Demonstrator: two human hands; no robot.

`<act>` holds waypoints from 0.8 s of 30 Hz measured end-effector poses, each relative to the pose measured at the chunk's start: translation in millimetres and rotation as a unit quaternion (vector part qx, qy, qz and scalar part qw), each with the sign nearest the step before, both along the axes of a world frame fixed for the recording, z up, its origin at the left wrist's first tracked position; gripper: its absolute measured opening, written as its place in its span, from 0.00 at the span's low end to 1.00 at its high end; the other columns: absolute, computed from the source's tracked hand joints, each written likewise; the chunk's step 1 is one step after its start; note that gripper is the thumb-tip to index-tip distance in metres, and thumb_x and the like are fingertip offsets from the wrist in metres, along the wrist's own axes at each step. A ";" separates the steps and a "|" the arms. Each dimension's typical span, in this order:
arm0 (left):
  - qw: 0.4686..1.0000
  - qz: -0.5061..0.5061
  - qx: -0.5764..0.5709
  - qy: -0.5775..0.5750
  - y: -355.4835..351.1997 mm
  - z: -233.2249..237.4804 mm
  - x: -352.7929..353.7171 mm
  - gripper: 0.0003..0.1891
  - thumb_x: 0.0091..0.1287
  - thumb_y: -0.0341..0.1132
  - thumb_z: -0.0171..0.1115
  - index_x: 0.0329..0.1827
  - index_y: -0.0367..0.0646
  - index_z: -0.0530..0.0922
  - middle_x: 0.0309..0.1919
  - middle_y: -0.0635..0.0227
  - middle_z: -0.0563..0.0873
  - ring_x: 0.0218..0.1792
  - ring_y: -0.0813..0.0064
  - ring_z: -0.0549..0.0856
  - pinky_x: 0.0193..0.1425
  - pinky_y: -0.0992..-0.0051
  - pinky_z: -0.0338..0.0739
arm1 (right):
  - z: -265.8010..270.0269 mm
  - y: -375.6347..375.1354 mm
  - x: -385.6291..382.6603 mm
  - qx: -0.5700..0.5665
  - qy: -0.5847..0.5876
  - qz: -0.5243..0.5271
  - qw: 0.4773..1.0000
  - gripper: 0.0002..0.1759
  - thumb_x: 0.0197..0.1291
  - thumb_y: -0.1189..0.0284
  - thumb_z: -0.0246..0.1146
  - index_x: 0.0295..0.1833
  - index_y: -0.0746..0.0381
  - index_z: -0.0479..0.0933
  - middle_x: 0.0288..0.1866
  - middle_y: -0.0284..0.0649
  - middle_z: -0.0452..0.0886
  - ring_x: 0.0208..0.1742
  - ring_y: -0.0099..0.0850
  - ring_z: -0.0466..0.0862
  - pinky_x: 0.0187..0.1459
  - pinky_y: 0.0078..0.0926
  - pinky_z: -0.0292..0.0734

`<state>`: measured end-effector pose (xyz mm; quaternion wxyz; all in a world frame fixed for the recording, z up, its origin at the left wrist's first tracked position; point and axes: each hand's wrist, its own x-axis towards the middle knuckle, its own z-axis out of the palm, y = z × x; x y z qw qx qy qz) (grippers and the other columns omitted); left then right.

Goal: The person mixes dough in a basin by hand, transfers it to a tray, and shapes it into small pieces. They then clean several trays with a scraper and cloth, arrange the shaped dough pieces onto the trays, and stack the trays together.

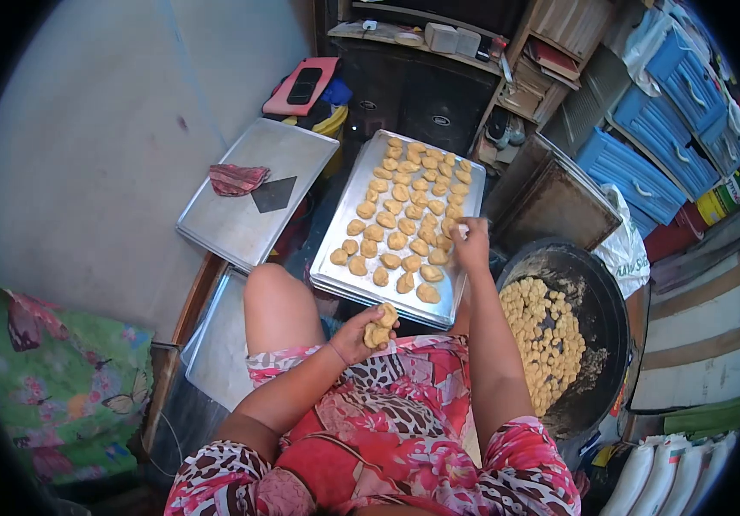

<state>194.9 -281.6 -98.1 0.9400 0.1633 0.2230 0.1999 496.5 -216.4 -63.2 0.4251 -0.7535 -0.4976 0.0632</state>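
Note:
In my left hand (pixel 359 339), fingers curl around a few lumps of yellow dough (pixel 378 331), held above my lap. My right hand (pixel 473 244) reaches to the right side of a metal baking tray (pixel 341 277), its fingers pinched at a dough piece (pixel 449 227) there. Several rows of small, uneven dough pieces cover this tray, which lies on top of other trays. To my right, a large black tub (pixel 604 320) holds many more loose dough pieces (pixel 550 335).
Left of the stack, another tray (pixel 292 155) carries a red cloth (pixel 236 180) and a dark flat square (pixel 274 195). Worn trays (pixel 550 193) lean behind the tub. Blue drawers (pixel 636 168) stand at right; a phone (pixel 304 86) lies on a pink item at the back.

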 end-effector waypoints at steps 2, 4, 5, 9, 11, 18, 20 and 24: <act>1.000 0.003 0.000 -0.001 0.1 -1.4 -0.5 0.13 0.67 0.42 0.58 0.50 0.46 0.74 0.40 0.63 0.83 0.37 0.69 0.83 0.27 0.74 0.77 | -4.4 12.8 7.3 0.024 -0.038 -0.021 0.999 0.17 0.54 0.61 0.67 0.48 0.56 0.82 0.47 0.46 0.75 0.48 0.44 0.79 0.50 0.37 0.74; 1.000 0.006 0.002 -0.002 -0.5 -2.3 -0.4 0.13 0.67 0.42 0.58 0.50 0.46 0.74 0.40 0.63 0.83 0.37 0.69 0.84 0.27 0.74 0.77 | -8.2 21.9 14.0 -0.072 -0.132 -0.040 0.988 0.16 0.53 0.64 0.68 0.47 0.58 0.82 0.46 0.47 0.75 0.45 0.43 0.79 0.47 0.36 0.76; 1.000 -0.002 0.001 0.007 -0.2 -2.3 -0.3 0.13 0.67 0.42 0.58 0.50 0.46 0.74 0.40 0.63 0.83 0.37 0.69 0.84 0.27 0.74 0.77 | -8.5 26.1 18.3 -0.063 -0.110 -0.032 0.991 0.16 0.54 0.65 0.68 0.47 0.58 0.82 0.46 0.47 0.74 0.41 0.40 0.78 0.44 0.34 0.76; 1.000 0.001 0.002 -0.016 2.7 8.4 -1.6 0.13 0.67 0.41 0.57 0.50 0.46 0.73 0.41 0.61 0.82 0.38 0.68 0.83 0.28 0.74 0.77 | 21.6 17.5 -2.7 0.092 0.026 -0.020 0.995 0.16 0.56 0.66 0.69 0.49 0.62 0.80 0.42 0.41 0.74 0.36 0.29 0.75 0.41 0.27 0.74; 0.998 0.003 0.000 -0.055 5.4 1.5 -1.4 0.14 0.66 0.38 0.55 0.53 0.46 0.73 0.43 0.61 0.82 0.41 0.68 0.83 0.35 0.70 0.79 | 31.6 -12.3 -43.7 0.062 0.085 0.040 0.994 0.21 0.55 0.66 0.69 0.52 0.64 0.76 0.42 0.44 0.75 0.39 0.34 0.77 0.42 0.30 0.75; 0.969 0.056 -0.098 -0.218 -11.9 20.9 -11.5 0.23 0.64 0.40 0.48 0.61 0.41 0.70 0.55 0.61 0.79 0.58 0.63 0.78 0.64 0.61 0.70 | 27.3 -120.9 -172.7 -0.020 0.052 0.316 0.947 0.22 0.55 0.68 0.67 0.55 0.62 0.76 0.55 0.52 0.75 0.56 0.49 0.76 0.57 0.40 0.72; 0.951 0.059 -0.106 -0.284 -23.8 24.5 -8.1 0.22 0.68 0.45 0.49 0.64 0.49 0.66 0.59 0.61 0.75 0.62 0.68 0.74 0.63 0.59 0.70 | 26.6 -127.0 -164.7 0.037 0.023 0.294 0.955 0.14 0.56 0.70 0.66 0.47 0.64 0.77 0.46 0.48 0.78 0.48 0.45 0.78 0.51 0.38 0.74; 0.954 -0.005 -0.058 -0.294 -30.9 65.5 2.7 0.29 0.68 0.46 0.55 0.71 0.52 0.60 0.63 0.59 0.70 0.64 0.65 0.72 0.71 0.60 0.63 | 74.0 -143.3 -156.7 0.078 0.015 0.213 0.974 0.09 0.52 0.78 0.63 0.41 0.64 0.77 0.41 0.44 0.78 0.43 0.37 0.77 0.48 0.32 0.73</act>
